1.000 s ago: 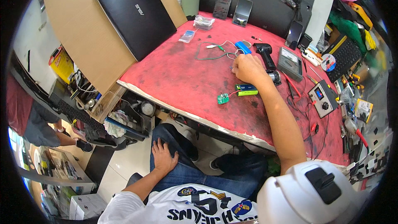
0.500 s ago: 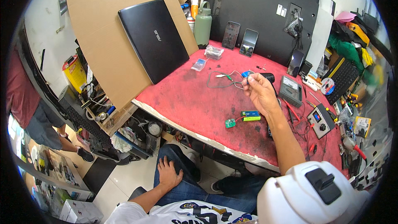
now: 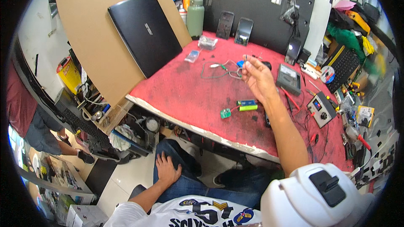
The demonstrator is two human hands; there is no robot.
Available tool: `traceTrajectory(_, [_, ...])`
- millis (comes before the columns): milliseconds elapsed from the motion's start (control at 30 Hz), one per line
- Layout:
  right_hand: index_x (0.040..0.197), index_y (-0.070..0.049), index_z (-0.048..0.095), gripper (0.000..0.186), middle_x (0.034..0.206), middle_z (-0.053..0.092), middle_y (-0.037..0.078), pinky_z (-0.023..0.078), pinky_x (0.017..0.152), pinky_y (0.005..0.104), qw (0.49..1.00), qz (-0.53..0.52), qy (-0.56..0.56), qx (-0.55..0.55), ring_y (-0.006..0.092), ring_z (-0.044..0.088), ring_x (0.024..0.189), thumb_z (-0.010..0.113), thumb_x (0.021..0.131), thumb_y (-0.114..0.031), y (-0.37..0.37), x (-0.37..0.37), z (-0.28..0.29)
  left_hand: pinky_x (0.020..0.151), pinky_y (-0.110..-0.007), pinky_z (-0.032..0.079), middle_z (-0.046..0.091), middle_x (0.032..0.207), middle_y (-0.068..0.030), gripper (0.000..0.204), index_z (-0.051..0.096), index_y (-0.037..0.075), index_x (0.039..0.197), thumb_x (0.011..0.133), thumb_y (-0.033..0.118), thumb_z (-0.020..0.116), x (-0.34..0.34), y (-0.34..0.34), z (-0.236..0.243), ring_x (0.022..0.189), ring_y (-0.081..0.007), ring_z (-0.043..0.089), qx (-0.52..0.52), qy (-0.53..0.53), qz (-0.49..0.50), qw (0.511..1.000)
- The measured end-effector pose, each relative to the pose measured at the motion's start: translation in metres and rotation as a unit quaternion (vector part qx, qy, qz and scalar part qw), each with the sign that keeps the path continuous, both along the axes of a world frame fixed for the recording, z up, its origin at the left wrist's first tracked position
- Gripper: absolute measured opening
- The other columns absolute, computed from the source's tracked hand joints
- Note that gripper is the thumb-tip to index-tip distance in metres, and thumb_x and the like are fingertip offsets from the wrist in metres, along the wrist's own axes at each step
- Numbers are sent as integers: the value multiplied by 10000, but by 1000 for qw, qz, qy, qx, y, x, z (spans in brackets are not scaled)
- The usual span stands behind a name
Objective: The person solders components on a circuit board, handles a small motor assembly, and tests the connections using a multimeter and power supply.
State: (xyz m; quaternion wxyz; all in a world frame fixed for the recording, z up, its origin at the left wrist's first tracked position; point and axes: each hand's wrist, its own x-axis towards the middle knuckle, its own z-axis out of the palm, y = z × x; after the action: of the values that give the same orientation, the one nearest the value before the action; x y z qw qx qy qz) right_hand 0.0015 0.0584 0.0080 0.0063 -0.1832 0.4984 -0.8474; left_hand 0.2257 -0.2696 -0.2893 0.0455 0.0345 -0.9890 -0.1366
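Over the red table mat, my right hand [image 3: 257, 75] is raised with thumb and forefinger pinched together. A tiny dark piece shows at its fingertips, too small to name. Just behind those fingers lies a blue object [image 3: 240, 63], partly hidden, beside a thin cable [image 3: 219, 75] with white and green ends. Nearer to me, a small green circuit board [image 3: 226, 113] is joined by red wire to a blue-and-lime battery pack [image 3: 247, 105]. My left hand [image 3: 168, 170] rests on my thigh, fingers spread, holding nothing.
A black laptop [image 3: 145, 33] leans on cardboard [image 3: 84, 21] at left. A green bottle [image 3: 195, 19] and phones [image 3: 243, 31] stand at the back. To the right are a grey meter [image 3: 288, 80], a knobbed control box [image 3: 321, 109] and loose leads. Another person's legs [image 3: 46, 134] show far left.
My right hand has risen a little, away from the mat, and its fingertips are pinched higher. The whole view has shifted slightly. My left hand stays on my thigh.
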Motion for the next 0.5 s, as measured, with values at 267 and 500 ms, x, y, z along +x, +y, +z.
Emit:
traceTrajectory(267, [997,-39,665,169,809,635,-27,435,633,206,958,-122,76,249,45,555,708,666,911,-184,2,-1,1,1092,-575,229,346,1414,-333,662,488,-63,1213,762,389,664,-1,1,5,1320,-524,286,-4,13,-15,1000])
traceTrajectory(500, [934,-39,681,166,785,627,-30,421,621,213,939,-154,91,292,43,533,696,694,895,-201,-3,3,2,1085,-578,242,349,1410,-326,646,498,-58,1199,758,379,675,-1,0,3,1318,-517,288,-7,11,-4,1000])
